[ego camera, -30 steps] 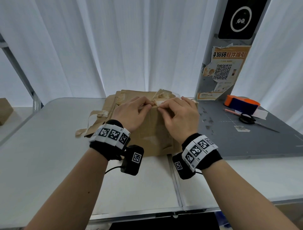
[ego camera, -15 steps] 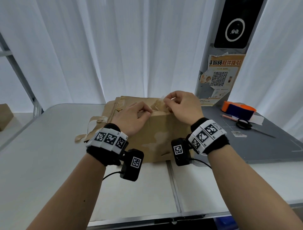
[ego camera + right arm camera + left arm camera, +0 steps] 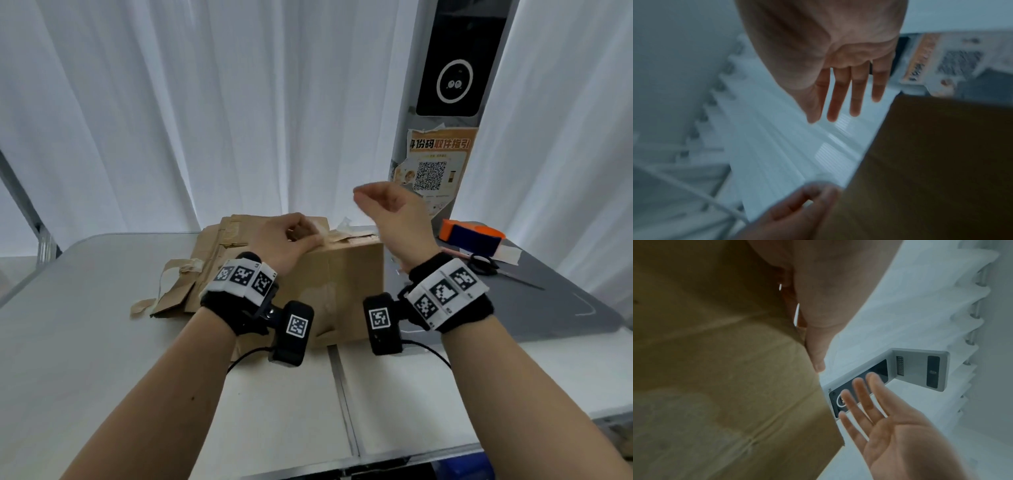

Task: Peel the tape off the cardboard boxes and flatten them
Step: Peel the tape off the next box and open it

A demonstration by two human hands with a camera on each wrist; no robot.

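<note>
A brown cardboard box (image 3: 342, 284) stands upright at the middle of the white table (image 3: 102, 342). My left hand (image 3: 291, 236) grips its top near edge, fingers curled over the top and thumb (image 3: 816, 353) down along the front face (image 3: 725, 369). Crumpled, partly peeled tape (image 3: 344, 228) sticks up from the box top just right of that hand. My right hand (image 3: 387, 205) hangs in the air above the box's right end, fingers (image 3: 855, 94) straight and apart, holding nothing. The same open palm (image 3: 890, 426) shows in the left wrist view.
Flattened cardboard (image 3: 209, 257) with loose tape strips (image 3: 181, 270) lies behind and left of the box. To the right, a grey cutting mat (image 3: 548, 308) carries an orange-and-blue tape dispenser (image 3: 472, 236) and scissors (image 3: 483, 265). A pillar with a QR poster (image 3: 435, 168) stands behind.
My right hand pinched the tape on the box top, pulled it up and right, and now is lifted clear and open. The left hand has stayed on the box.
</note>
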